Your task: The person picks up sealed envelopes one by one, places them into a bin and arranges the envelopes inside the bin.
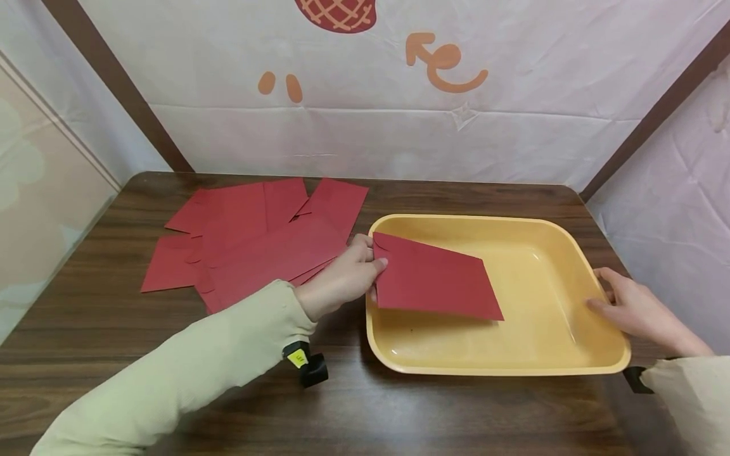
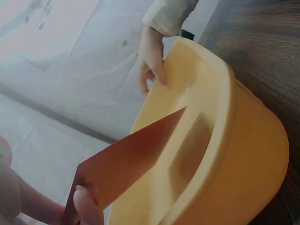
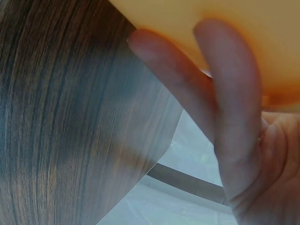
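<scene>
A brown, wood-grained table [image 1: 456,411] bears a glossy yellow, rounded rectangular tray [image 1: 542,304]. To its left, red rectangular paper envelopes [image 1: 251,234] lie overlapping. One more red paper envelope [image 1: 436,278] is over the tray's left part, tilted; whether its far end touches the bottom is unclear. The left hand [image 1: 345,273] pinches its near end; the right hand [image 1: 639,313] grips the tray's right rim, thumb inside.
</scene>
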Tool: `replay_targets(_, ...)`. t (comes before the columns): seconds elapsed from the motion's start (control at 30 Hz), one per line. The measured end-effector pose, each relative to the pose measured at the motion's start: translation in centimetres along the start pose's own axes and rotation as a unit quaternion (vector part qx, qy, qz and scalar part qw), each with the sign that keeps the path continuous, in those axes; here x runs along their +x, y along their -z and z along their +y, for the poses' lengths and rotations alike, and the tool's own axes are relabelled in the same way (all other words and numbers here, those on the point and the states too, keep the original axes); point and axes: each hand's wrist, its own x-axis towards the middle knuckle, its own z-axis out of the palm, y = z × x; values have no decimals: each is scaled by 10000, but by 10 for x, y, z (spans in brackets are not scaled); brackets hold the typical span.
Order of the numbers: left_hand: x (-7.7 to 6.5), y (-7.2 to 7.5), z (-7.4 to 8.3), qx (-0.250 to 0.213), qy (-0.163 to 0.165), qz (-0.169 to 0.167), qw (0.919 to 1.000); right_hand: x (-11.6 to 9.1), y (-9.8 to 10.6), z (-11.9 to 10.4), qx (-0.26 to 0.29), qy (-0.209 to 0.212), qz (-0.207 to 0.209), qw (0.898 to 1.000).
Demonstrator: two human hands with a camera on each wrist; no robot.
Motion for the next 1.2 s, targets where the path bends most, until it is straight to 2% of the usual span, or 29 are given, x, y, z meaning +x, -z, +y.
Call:
replay_targets(0.1,3,-4,2,230,-27,-101,9997,0,-1,0,11,15,33,10000)
replay_targets(0.27,10,-11,4,498,39,-27,9987,0,-1,0,35,-28,17,10000)
replay_targets(0.47,21,-21,10,1474,103,-31,9890,-1,0,0,1,13,63,10000)
replay_targets(0.77,36,-28,19,1890,338,-319,9809,0,-1,0,74,150,150,9997)
replay_targets(0.9,39,-30,19,2345,462,-399,9702,0,-1,0,108,144,153,9997)
replay_targets(1.07,43,-36,13,2996,731,-461,9501,-1,-2,1,-6,164,214,9996)
replay_targets(1.2,47,-42,10,3350,1006,-475,9356,-1,-2,0,5,162,196,9997)
